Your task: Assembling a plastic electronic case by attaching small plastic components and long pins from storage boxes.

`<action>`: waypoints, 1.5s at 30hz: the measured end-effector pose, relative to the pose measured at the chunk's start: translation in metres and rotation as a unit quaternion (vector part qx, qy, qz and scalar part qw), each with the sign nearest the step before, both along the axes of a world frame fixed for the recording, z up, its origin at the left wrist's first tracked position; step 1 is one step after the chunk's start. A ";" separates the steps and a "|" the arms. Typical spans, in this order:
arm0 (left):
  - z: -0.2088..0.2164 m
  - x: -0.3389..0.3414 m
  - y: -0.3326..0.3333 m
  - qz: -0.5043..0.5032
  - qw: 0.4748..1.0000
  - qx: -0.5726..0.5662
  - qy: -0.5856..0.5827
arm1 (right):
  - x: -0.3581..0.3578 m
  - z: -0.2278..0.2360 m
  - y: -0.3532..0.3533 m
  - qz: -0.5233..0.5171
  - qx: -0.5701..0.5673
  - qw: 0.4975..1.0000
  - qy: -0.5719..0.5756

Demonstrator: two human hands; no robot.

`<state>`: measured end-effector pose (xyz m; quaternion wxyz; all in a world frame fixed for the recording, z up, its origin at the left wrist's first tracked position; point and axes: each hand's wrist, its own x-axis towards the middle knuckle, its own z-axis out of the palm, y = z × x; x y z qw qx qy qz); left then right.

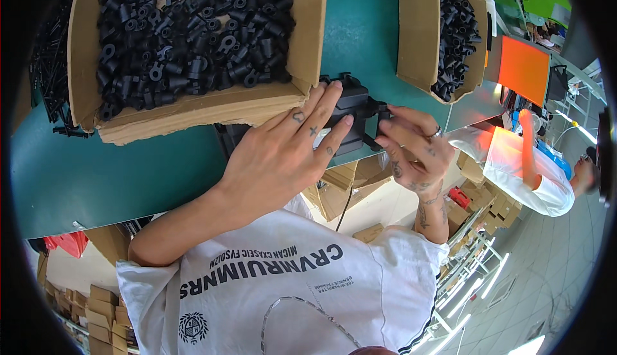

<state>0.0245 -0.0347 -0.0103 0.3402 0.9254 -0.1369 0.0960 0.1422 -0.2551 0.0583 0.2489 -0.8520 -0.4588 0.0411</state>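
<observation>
A black plastic housing [352,116] sits at the front edge of the green table, partly covered by my hands. My left hand [276,146] lies over its left part, fingers stretched out and spread, fingertips resting on top. At the right end of the housing, my right hand [414,149] pinches a small black plastic part [382,118] between thumb and fingers. Whether that part is joined to the housing I cannot tell. Just beyond my left hand stands a cardboard box [212,116] filled with small black plastic fittings [193,40].
A second cardboard box [414,40] of black parts stands at the far right of the green table [357,27]. Thin black rods [54,66] lie at the far left. An orange panel [524,66] and another person [527,168] are to the right. Open cartons [340,191] stand below the table edge.
</observation>
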 end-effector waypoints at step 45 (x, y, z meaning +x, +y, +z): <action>0.013 0.009 -0.003 0.000 0.996 0.085 0.026 | -0.040 -0.047 0.028 -0.214 0.073 0.959 -0.170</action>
